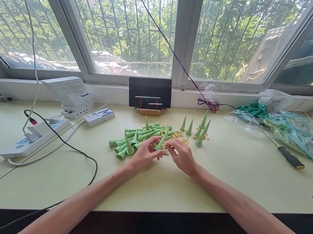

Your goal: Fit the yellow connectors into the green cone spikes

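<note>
My left hand (143,153) and my right hand (182,154) meet at the middle of the pale green table (221,177). Between them is a green plastic cone spike (162,141), gripped by my left fingers. The right fingers pinch a small yellow piece (167,145) against its base. Just behind lies a pile of green spikes (134,138) with small yellow parts (177,135) scattered among them. Several finished spikes (202,130) stand upright to the right of the pile.
A white power strip (33,137) with cables lies at the left, beside stacked white boxes (73,96). A black device (149,92) leans on the window sill. A screwdriver (289,157) and plastic bags of parts (290,130) lie at the right.
</note>
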Demonstrator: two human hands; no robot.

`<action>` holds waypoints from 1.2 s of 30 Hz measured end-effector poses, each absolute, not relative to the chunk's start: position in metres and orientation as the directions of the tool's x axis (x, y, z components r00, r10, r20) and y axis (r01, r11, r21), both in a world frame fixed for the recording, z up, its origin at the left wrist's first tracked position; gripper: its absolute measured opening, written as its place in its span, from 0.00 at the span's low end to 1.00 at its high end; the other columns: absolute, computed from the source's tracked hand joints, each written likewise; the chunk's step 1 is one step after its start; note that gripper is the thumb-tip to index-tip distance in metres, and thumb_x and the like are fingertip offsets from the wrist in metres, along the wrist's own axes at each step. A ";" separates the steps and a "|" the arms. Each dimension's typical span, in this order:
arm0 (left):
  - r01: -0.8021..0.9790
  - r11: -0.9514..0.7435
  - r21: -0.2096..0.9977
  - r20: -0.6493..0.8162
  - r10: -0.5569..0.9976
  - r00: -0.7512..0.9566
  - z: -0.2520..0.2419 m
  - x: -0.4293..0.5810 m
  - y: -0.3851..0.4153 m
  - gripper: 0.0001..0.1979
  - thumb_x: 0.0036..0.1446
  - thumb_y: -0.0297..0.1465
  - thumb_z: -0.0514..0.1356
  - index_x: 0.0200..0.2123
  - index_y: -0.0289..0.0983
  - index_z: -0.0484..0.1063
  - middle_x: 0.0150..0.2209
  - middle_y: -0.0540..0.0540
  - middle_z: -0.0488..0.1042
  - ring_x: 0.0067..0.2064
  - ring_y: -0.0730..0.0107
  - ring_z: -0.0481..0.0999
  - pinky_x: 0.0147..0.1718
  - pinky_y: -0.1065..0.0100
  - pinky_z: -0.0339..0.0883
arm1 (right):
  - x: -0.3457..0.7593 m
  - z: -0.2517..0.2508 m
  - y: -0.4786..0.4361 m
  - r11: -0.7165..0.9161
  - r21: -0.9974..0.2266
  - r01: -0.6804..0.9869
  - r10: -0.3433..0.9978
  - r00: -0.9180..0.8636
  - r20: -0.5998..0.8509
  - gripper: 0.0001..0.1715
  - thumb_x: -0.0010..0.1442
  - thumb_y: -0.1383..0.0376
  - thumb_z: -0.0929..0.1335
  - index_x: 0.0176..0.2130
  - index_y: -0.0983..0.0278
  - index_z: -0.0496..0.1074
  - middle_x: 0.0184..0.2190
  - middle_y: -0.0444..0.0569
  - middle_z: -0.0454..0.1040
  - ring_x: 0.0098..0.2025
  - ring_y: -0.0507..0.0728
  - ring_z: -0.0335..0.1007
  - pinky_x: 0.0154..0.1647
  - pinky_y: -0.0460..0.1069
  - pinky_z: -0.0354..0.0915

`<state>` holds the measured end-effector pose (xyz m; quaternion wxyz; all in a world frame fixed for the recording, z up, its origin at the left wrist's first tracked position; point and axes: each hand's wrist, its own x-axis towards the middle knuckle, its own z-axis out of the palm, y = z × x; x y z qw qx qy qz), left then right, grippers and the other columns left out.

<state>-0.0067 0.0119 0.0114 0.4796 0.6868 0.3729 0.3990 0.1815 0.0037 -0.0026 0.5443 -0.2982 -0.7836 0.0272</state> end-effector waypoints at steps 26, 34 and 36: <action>0.034 -0.261 0.965 0.221 0.874 0.433 0.009 -0.007 0.013 0.27 0.58 0.38 0.65 0.58 0.38 0.64 0.46 0.44 0.71 0.34 0.66 0.82 0.40 0.57 0.79 | 0.185 -0.007 0.007 0.776 -0.395 0.491 0.552 -0.227 0.802 0.09 0.69 0.67 0.62 0.37 0.61 0.70 0.32 0.48 0.72 0.31 0.53 0.68 0.33 0.47 0.66; 0.027 -0.296 0.955 0.256 0.865 0.432 0.009 -0.007 0.013 0.26 0.57 0.38 0.66 0.57 0.40 0.65 0.42 0.48 0.68 0.35 0.65 0.82 0.38 0.59 0.80 | 0.185 -0.008 0.007 0.775 -0.405 0.484 0.560 -0.231 0.796 0.08 0.68 0.68 0.63 0.37 0.61 0.69 0.31 0.48 0.72 0.30 0.53 0.66 0.32 0.47 0.65; 0.030 -0.304 0.952 0.262 0.863 0.431 0.009 -0.007 0.014 0.26 0.56 0.38 0.66 0.57 0.40 0.65 0.42 0.48 0.68 0.36 0.64 0.82 0.38 0.59 0.80 | 0.185 -0.008 0.007 0.772 -0.413 0.483 0.565 -0.224 0.794 0.08 0.68 0.68 0.63 0.36 0.62 0.69 0.31 0.47 0.72 0.30 0.53 0.66 0.31 0.46 0.65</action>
